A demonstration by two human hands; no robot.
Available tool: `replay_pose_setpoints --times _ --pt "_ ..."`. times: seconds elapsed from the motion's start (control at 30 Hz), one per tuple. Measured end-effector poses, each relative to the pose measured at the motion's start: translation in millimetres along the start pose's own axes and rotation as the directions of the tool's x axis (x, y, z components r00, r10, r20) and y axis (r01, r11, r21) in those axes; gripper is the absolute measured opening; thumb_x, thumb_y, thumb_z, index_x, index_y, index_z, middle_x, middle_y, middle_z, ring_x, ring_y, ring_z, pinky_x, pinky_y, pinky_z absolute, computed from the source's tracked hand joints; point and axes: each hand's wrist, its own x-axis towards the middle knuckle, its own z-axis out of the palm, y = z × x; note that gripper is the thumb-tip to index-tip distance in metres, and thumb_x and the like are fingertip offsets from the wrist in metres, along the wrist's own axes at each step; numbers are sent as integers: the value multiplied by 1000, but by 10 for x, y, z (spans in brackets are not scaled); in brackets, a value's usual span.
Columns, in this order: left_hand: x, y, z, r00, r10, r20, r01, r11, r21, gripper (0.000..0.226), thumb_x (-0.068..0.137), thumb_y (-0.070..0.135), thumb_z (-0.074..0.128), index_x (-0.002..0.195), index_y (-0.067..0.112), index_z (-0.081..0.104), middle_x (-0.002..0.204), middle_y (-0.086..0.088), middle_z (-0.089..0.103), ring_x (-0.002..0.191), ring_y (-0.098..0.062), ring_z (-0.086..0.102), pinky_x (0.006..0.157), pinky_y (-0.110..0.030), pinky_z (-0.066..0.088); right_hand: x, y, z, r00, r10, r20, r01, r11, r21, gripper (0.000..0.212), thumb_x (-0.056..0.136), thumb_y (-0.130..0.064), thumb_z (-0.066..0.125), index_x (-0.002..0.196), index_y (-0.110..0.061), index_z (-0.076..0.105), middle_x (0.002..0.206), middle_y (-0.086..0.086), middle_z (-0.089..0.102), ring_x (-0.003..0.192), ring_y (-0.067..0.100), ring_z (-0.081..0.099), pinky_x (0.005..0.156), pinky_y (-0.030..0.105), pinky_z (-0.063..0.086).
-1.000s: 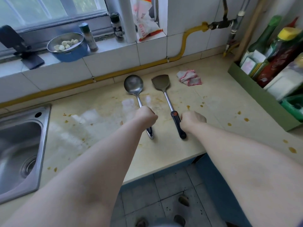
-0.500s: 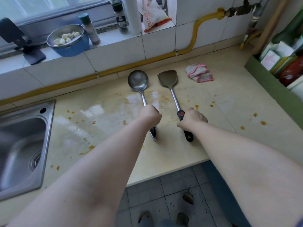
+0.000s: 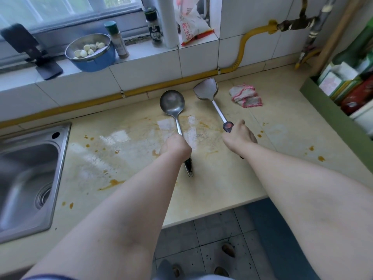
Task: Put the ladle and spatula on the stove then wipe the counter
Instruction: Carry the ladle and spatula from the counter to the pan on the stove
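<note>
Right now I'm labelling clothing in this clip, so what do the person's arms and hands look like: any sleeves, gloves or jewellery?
Both forearms are bare along all that shows, with no sleeves in the frame. The left hand and right hand wear no gloves, and no watch, bracelet or ring is visible on the parts that show. The fingers are mostly hidden, so rings there cannot be ruled out.

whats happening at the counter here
A person stands at a stained counter, gripping a steel ladle with the left hand and a spatula with the right hand. The spatula's blade looks tilted up off the surface. A pink-edged rag lies beside it, untouched. No stove is in view.
</note>
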Motion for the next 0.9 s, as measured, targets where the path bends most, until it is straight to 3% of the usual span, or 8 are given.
replay_pose_setpoints --times 0.13,0.27,0.43,0.53,0.63,0.77,0.9 --pt "18 -6 58 999 -15 45 15 1000 -1 33 87 23 56 116 6 55 105 -9 66 88 -25 66 45 -25 33 27 -11 -54 996 -87 15 88 992 -86 33 87 -18 49 116 -6 37 95 6 47 83 31 47 67 31 35" --pt "-11 9 158 997 -23 75 21 999 27 36 86 23 57 116 4 53 103 -9 64 77 -24 61 44 -25 33 43 39 -48 992 -123 26 126 981 -147 36 86 -18 51 117 -6 37 94 6 47 82 31 47 67 31 36" --pt "-28 -6 254 998 -44 51 41 998 56 39 86 16 57 122 4 46 117 -11 57 99 -28 62 61 -31 42 60 51 -48 993 -120 5 119 984 -133 36 87 -19 51 117 -5 37 93 6 47 81 31 47 67 31 36" --pt "-23 -2 251 999 -37 33 35 998 59 38 85 13 56 121 3 46 115 -10 57 93 -27 59 54 -27 39 78 62 -75 993 -122 -3 120 981 -153 37 87 -19 52 118 -5 38 96 8 50 84 31 49 68 31 35" --pt "-23 7 223 996 -71 50 72 997 -16 36 78 12 54 113 2 53 106 -11 60 83 -26 60 44 -25 33 98 97 -86 991 -133 -1 131 978 -165 39 87 -20 52 121 -5 40 106 11 58 97 34 59 69 31 36" --pt "-115 46 114 986 -159 58 168 959 -227 5 78 13 51 74 11 51 73 -3 49 59 -19 47 46 -23 32 97 130 -109 988 -153 -1 150 970 -191 39 88 -20 50 124 -6 42 114 13 61 102 34 59 70 31 37" --pt "-160 115 8 964 -264 25 237 819 -522 20 88 21 45 97 8 56 87 -11 61 65 -25 58 54 -28 49 77 131 -143 987 -164 1 161 968 -194 38 89 -19 49 124 -7 42 115 14 61 103 34 60 70 31 37"
